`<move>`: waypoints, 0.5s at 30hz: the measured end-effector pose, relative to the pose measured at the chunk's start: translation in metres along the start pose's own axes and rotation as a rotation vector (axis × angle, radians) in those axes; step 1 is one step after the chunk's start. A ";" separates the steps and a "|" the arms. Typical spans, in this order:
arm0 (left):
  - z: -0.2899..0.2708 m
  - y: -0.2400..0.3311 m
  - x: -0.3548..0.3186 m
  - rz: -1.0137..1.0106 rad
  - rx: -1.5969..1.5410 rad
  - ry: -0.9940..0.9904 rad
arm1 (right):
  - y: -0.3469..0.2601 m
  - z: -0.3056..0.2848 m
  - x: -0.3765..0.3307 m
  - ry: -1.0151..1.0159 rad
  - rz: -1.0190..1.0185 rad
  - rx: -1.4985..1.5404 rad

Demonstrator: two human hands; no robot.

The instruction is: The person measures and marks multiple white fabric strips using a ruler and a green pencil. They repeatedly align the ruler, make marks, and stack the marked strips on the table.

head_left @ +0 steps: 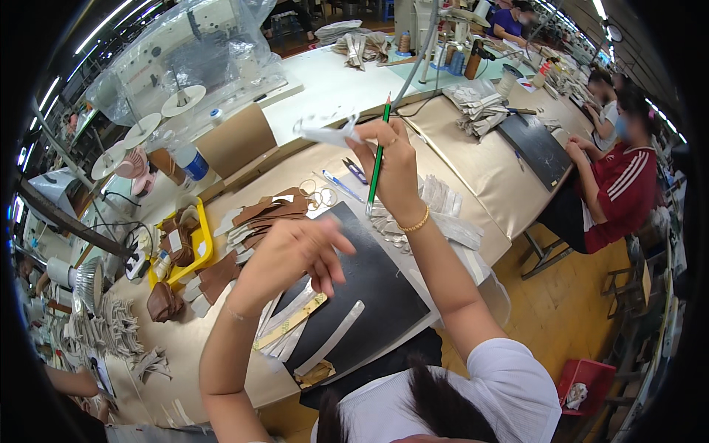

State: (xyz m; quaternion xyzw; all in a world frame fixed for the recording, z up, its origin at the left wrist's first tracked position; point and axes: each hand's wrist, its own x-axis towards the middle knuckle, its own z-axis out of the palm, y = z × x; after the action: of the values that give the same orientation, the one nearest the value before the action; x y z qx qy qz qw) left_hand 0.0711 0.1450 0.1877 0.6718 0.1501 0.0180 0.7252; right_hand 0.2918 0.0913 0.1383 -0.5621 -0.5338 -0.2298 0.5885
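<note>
We see both forearms rising from the lower edge, lifted well above the table (487,170). The right hand (391,166) is raised highest, wrist bent, fingers closed on a green pencil (378,159) that stands almost upright with its tip pointing down, and the same hand pinches a small white cut piece (325,133) that juts out to the left. A gold bracelet (416,224) circles that wrist. The left hand (292,255) hangs lower and nearer to us, loosely spread, fingers apart and curled a little, holding nothing that we can make out; it is well apart from the right hand.

Below the hands a black mat (377,295) lies on the table, with a pale strip (332,338) and a yellowish ruler (292,323) on it. Brown cut pieces (258,214) fan out to the left of the mat, beside a yellow tray (201,247).

The left hand covers part of the mat and of the brown pieces. The shape of the white cut piece is hard to read, blurred against the pale table behind. Our own dark hair blocks the lower edge, and the fisheye rim darkens the corners. A seated person in a red top (624,192) is at the right
</note>
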 end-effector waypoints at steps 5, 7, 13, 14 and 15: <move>-0.029 -0.037 0.008 0.092 -0.708 0.061 | -0.023 -0.003 -0.011 -0.169 -0.211 0.208; -0.029 -0.041 0.008 0.113 -0.817 0.050 | -0.034 -0.007 -0.015 -0.237 -0.298 0.198; -0.021 -0.040 -0.005 0.038 -0.688 0.197 | -0.045 -0.011 -0.027 -0.325 -0.381 0.125; -0.011 -0.035 -0.008 0.073 -0.666 0.234 | -0.044 -0.013 -0.028 -0.333 -0.375 0.116; -0.012 -0.039 -0.010 0.098 -0.602 0.245 | -0.045 -0.014 -0.029 -0.340 -0.369 0.113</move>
State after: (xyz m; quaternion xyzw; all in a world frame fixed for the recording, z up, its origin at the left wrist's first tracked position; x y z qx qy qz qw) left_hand 0.0514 0.1501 0.1509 0.4265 0.1919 0.1772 0.8660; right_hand 0.2481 0.0571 0.1344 -0.4516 -0.7306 -0.2054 0.4690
